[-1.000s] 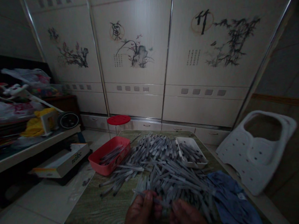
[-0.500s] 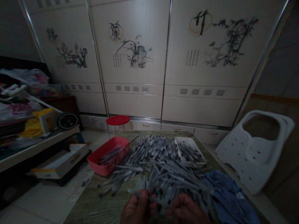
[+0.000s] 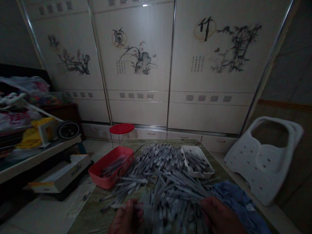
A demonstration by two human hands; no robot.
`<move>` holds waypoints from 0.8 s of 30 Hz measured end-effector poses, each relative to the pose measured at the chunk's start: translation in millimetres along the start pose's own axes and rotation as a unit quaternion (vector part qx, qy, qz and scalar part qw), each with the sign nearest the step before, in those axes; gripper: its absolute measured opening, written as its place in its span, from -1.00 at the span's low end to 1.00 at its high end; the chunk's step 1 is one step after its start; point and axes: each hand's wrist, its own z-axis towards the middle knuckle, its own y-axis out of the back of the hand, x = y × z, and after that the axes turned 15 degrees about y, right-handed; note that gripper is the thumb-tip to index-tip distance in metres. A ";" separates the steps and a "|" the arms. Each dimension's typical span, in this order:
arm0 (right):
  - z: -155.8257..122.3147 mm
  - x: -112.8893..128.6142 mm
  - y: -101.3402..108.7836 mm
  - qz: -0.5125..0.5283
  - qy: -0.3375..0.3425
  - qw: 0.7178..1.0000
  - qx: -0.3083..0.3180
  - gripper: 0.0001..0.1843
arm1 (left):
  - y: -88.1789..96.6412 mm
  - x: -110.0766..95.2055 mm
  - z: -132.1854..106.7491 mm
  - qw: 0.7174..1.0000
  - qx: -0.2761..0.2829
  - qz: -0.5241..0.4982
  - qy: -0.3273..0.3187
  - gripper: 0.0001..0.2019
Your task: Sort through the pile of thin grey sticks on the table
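My left hand (image 3: 124, 223) is closed around a slim, pale pen (image 3: 118, 206), which lies crosswise between thumb and fingers above the near left side of the table. At the right edge of a heap of similar grey pens (image 3: 167, 188) is my right hand (image 3: 221, 215), its fingers drawn together. Whether a pen is pinched there is too dark and blurred to tell. A red tray (image 3: 96, 178) with some pens in it stands left of the heap. On the right, a white tray (image 3: 210, 171) holds more pens.
A blue cloth (image 3: 240, 204) lies by my right hand on the wood-patterned table (image 3: 83, 225). Past the table are a red stool (image 3: 122, 128) and a sliding-door wardrobe (image 3: 141, 111). A white plastic chair (image 3: 266, 165) stands right; an open carton (image 3: 60, 176) sits left.
My hands, close together before, have moved apart: the left went left with the pen, the right went right to the heap's edge. The view has tilted slightly upward.
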 end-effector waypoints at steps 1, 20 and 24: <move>3.0 -0.1 8.1 -0.045 0.011 0.999 -0.017 -0.51 | 1.4 0.1 1.9 1.000 -0.003 0.001 0.010 -0.54; 14.0 -14.2 10.4 -0.214 0.152 0.964 -0.042 -0.37 | -15.2 38.3 2.8 0.981 0.077 0.160 0.079 -0.32; -1.3 -7.3 -23.1 -0.253 0.221 0.940 0.066 -0.60 | -19.6 45.8 1.5 0.979 0.118 0.155 0.065 -0.36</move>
